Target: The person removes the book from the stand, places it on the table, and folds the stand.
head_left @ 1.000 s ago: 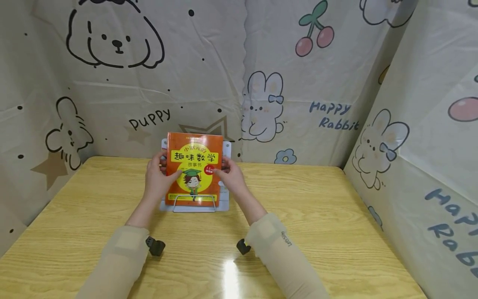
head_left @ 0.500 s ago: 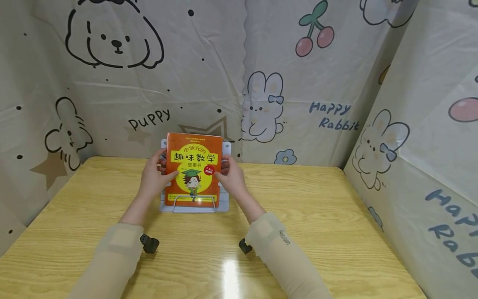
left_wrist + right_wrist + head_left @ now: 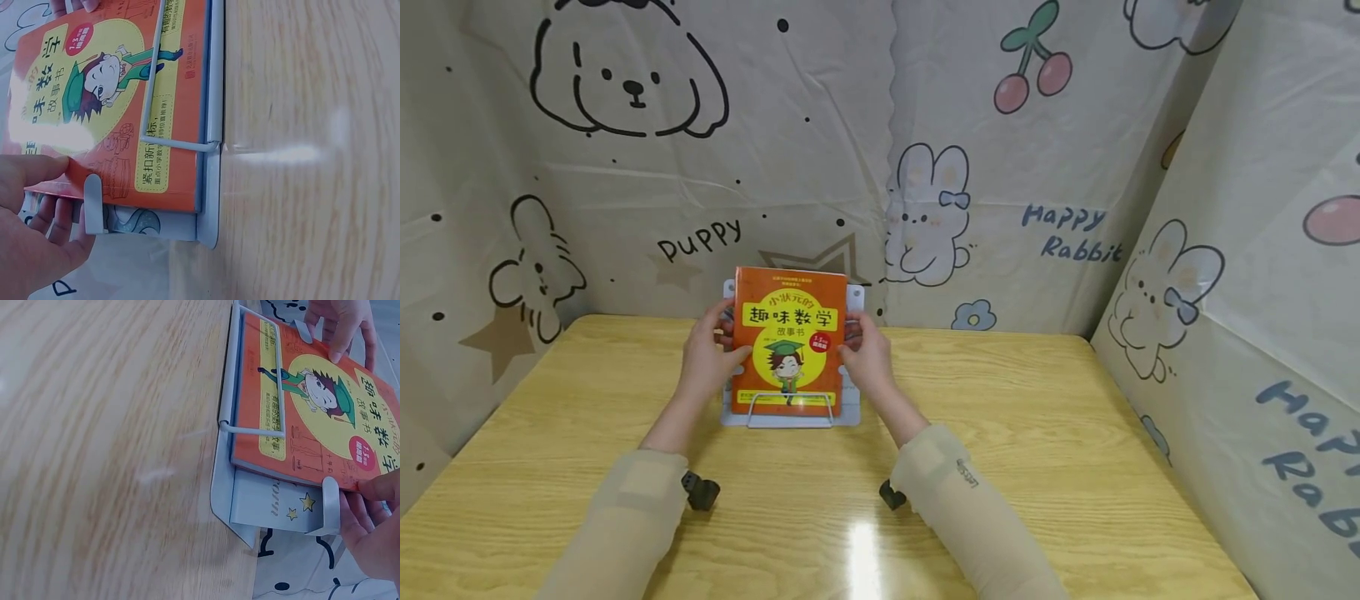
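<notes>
An orange picture book (image 3: 805, 287) with a yellow circle and a cartoon child in a green cap leans upright in a pale grey book stand (image 3: 852, 408). A wire holder (image 3: 256, 431) crosses the lower front of its cover. At the book's left edge, my left hand (image 3: 703, 354) has its thumb on the cover and its fingers curled behind. My right hand (image 3: 868, 358) grips the right edge likewise, thumb tip right at the cover's border. Small side tabs of the stand (image 3: 94, 203) sit close to the fingers in both wrist views.
The stand rests on a light wood table (image 3: 1000, 467), near its back edge. Behind it hangs a cloth backdrop (image 3: 820, 167) printed with cartoon animals, and another cloth wall (image 3: 1262, 292) rises on the right. Black wrist cameras (image 3: 702, 490) sit at both cuffs.
Both thumbs have slid outward over the cover toward the book's side edges. The left hand and forearm have shifted slightly left; the book and stand have stayed in place.
</notes>
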`<state>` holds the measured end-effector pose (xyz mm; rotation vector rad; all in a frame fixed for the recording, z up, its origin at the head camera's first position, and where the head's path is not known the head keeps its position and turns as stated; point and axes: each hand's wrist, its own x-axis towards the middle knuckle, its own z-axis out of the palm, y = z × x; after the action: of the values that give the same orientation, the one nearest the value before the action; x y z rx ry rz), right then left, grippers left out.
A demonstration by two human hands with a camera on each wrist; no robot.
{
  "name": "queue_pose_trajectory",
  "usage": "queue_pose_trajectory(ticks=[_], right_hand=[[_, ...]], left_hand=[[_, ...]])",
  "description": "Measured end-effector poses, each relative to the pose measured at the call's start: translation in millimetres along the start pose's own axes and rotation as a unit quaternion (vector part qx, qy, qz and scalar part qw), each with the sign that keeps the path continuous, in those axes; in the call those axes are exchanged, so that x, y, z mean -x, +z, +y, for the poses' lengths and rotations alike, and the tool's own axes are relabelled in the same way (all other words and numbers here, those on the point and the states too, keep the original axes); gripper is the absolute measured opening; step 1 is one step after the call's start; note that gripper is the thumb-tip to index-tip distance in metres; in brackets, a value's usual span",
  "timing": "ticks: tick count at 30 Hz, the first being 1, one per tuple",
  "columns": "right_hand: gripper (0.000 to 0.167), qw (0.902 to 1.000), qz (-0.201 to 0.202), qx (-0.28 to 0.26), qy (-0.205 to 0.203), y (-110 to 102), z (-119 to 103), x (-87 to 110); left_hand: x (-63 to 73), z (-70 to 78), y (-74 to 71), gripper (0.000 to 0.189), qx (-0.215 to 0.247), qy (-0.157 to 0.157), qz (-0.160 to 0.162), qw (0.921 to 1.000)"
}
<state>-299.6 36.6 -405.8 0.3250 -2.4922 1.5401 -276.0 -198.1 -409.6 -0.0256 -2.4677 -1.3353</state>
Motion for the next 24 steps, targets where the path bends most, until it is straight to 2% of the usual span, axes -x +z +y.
queue_pose_trajectory(ticks=[5,12,24], right_hand=[[0.048,0.9999,0.011,-0.001,0.006,0.7,-2.0,-0.5],[0.048,0.9998,0.016,-0.011,0.009,-0.3,-5.1,-2.0],[0.048,0.9998,0.019,-0.005,0.004,-3.4,-5.8,-4.5]], left_hand=[[-1.0,-1.6,2.7,0.073,0.005,0.01,0.017,0.9998],[-3.6,-0.4,5.1,0.073,0.007,0.006,0.035,0.9994],[-4.3,2.2,6.2,0.073,0.008,0.009,0.048,0.9988]])
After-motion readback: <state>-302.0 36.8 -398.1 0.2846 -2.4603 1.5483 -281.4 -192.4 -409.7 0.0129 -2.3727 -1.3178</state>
